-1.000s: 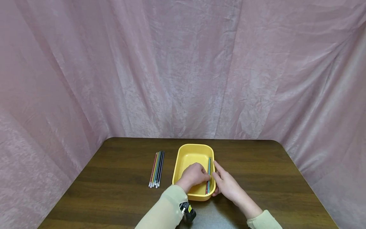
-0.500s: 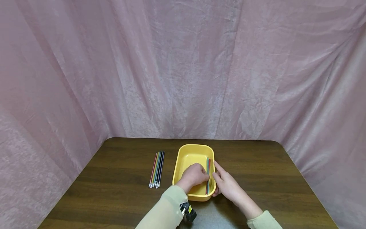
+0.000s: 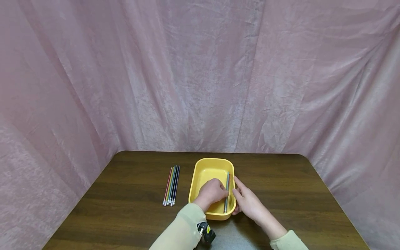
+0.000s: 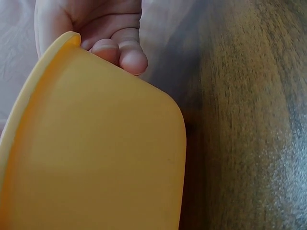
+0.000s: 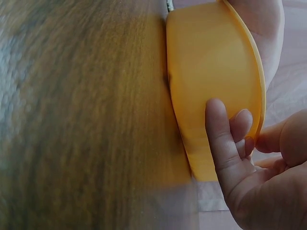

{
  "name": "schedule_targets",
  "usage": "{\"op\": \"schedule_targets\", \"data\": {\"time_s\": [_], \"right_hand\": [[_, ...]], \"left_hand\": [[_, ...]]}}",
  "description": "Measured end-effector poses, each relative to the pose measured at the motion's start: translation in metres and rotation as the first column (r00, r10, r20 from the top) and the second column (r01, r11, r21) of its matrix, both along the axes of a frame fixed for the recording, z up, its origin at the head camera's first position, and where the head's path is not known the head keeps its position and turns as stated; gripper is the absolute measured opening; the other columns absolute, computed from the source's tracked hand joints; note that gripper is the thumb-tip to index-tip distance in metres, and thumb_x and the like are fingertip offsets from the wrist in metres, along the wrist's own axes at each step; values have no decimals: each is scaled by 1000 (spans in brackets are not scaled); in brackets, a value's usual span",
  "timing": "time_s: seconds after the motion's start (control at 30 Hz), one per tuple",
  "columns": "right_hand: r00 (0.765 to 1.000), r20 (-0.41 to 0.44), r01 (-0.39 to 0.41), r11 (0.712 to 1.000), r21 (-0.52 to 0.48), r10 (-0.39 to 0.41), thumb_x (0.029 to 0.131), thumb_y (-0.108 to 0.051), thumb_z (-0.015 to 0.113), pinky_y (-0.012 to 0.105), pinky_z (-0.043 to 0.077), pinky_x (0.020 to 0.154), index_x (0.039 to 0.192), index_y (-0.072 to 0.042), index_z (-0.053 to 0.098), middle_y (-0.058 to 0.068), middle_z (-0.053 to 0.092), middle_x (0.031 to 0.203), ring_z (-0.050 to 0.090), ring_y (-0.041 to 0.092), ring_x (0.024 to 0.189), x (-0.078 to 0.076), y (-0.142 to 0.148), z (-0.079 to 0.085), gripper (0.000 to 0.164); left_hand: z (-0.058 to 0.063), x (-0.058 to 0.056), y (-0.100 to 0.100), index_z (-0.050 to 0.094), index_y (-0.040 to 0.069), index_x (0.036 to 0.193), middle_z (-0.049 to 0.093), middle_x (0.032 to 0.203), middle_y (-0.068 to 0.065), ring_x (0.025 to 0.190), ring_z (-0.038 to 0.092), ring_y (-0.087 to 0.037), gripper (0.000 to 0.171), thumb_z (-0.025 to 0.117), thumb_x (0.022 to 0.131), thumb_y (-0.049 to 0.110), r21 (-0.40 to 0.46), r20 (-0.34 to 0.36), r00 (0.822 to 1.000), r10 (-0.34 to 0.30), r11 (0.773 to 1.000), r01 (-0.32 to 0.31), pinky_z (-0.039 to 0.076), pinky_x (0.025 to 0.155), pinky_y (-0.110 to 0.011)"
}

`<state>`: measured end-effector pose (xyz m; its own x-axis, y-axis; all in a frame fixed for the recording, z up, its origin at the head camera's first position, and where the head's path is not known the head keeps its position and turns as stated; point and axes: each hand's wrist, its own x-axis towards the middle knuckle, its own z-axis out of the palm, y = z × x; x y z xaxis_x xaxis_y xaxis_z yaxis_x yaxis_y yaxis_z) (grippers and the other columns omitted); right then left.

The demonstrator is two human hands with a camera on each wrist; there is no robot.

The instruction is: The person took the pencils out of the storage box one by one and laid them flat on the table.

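A yellow plastic tray (image 3: 207, 173) stands on the brown table. My left hand (image 3: 213, 190) reaches into it and pinches a few pencils (image 3: 225, 205) lengthwise beside the right wall; my fingers hide their middle. Blue-grey and a little red show on them. Outside that wall, my right hand (image 3: 250, 203) rests against the tray with its index finger straight. The right wrist view shows its fingers (image 5: 218, 120) along the outer wall and its thumb at the rim. In the left wrist view, the tray's near wall (image 4: 105, 134) fills the middle.
Left of the tray, several pencils (image 3: 172, 185) lie side by side on the wood table (image 3: 131, 205), their white erasers toward me. A black wrist camera (image 3: 206, 232) sits on my left wrist. Pink curtains (image 3: 200, 86) hang behind the table.
The pencils under my left fingers have shifted slightly: teal and red showed side by side before, and now they overlap more closely. Both hands and the tray stay nearly in place.
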<state>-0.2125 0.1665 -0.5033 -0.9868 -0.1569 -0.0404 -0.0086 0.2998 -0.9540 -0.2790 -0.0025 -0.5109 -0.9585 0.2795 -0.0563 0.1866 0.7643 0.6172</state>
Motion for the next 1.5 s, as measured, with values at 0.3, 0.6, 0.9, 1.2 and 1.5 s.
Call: {"op": "schedule_targets", "data": {"time_s": [0.3,0.6,0.9,1.2,1.5], "right_hand": [[1000,7,5,1000,-13,-5,117,-8,47,47,63,58,173,0,23,21,59,95,65,27,57,-1,-1,-1,62],[1000,-12,7,1000,-23,-8,117,-7,48,50,63,57,173,2,23,20,59,95,65,29,55,0,-1,-1,62],[1000,-19,9,1000,-25,-10,117,-7,48,50,63,57,172,4,23,19,59,95,65,30,55,0,-2,-1,61],[1000,-16,4,999,-33,-4,117,-7,47,49,63,57,172,4,22,19,58,94,66,30,56,0,-2,0,62],[1000,-17,3,999,-36,-4,117,-7,48,50,63,57,172,4,22,19,58,93,67,30,56,1,-3,1,62]], "left_hand": [[10,4,-4,61,18,57,47,52,10,51,43,-12,34,78,86,17,21,24,999,24,999,-25,31,50,-28],[11,-2,-12,60,19,58,48,54,8,51,44,-12,31,76,85,15,53,1,1000,22,998,-22,33,50,-28],[31,3,-20,75,16,77,63,68,5,55,53,-13,14,80,90,16,78,13,999,35,996,-36,42,52,-28],[16,-21,-30,75,20,77,67,79,5,65,57,-17,11,76,88,20,64,-26,1000,12,998,-10,48,60,-36],[51,2,-42,76,14,81,70,80,1,71,59,-19,9,76,89,16,131,-9,1000,27,991,-26,49,66,-35]]}}
